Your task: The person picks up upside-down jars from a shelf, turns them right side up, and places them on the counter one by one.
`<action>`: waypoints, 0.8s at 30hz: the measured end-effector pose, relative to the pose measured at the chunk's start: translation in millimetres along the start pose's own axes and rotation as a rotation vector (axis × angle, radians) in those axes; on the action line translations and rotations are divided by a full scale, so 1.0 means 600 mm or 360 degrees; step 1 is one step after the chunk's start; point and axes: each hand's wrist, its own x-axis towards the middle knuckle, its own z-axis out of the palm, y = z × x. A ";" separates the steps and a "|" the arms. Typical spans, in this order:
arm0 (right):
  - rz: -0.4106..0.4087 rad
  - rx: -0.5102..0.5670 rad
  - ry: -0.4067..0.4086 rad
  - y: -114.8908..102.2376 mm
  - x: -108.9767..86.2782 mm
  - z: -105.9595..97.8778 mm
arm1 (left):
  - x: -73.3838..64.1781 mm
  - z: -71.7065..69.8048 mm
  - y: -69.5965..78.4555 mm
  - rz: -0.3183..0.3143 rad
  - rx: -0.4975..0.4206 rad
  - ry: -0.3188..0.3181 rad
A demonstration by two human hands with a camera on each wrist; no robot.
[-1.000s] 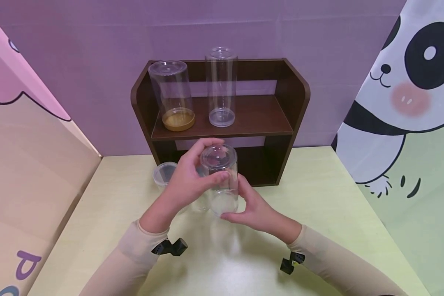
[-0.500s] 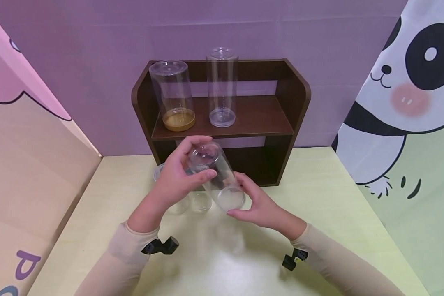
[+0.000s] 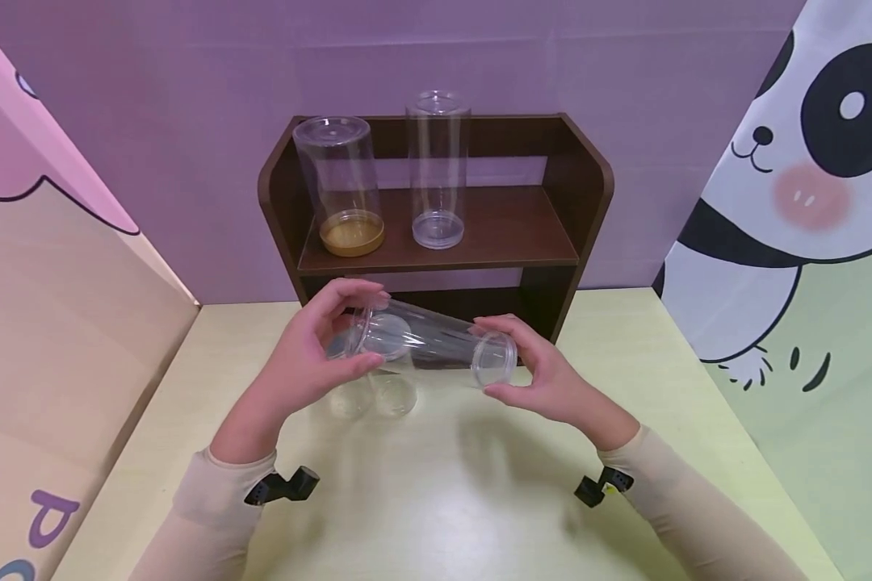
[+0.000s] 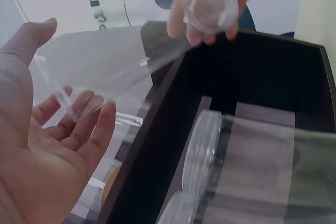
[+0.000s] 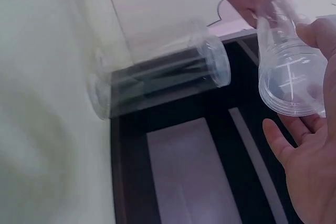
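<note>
A purple cloth backdrop (image 3: 218,161) rises behind the pale desk (image 3: 421,516), with a panda print (image 3: 836,177) past its right edge. The dark brown rack (image 3: 583,202) stands at the desk's back edge.

I hold a clear jar (image 3: 443,327) in the air between both hands, over the back half of the desk, before the rack's lower level. It lies nearly sideways, its right end a little lower. My left hand (image 3: 316,355) has thumb and fingers curved round one end; my right hand (image 3: 545,375) pinches the ringed end between thumb and fingertips. I take it that gripping both ends steadies the slick wall while the jar is tipped.

A wide jar (image 3: 340,181) and a tall jar (image 3: 438,177) stand on the rack's upper shelf, apparently upside down, probably because their lids make firm feet. Near the rack's front left corner, a left jar (image 3: 350,401) and a right jar (image 3: 396,397) stand close together on the desk.

All five are see-through cylinders, likely thin plastic, glossy and smooth with ridged rims; only the wide one has a gold-brown lid. The rack looks flat and matt, its side panels rounded in front.
</note>
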 end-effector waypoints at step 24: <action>-0.0022 0.0138 0.0062 -0.024 0.013 -0.041 | -0.026 -0.012 -0.024 -0.0081 0.0208 -0.0082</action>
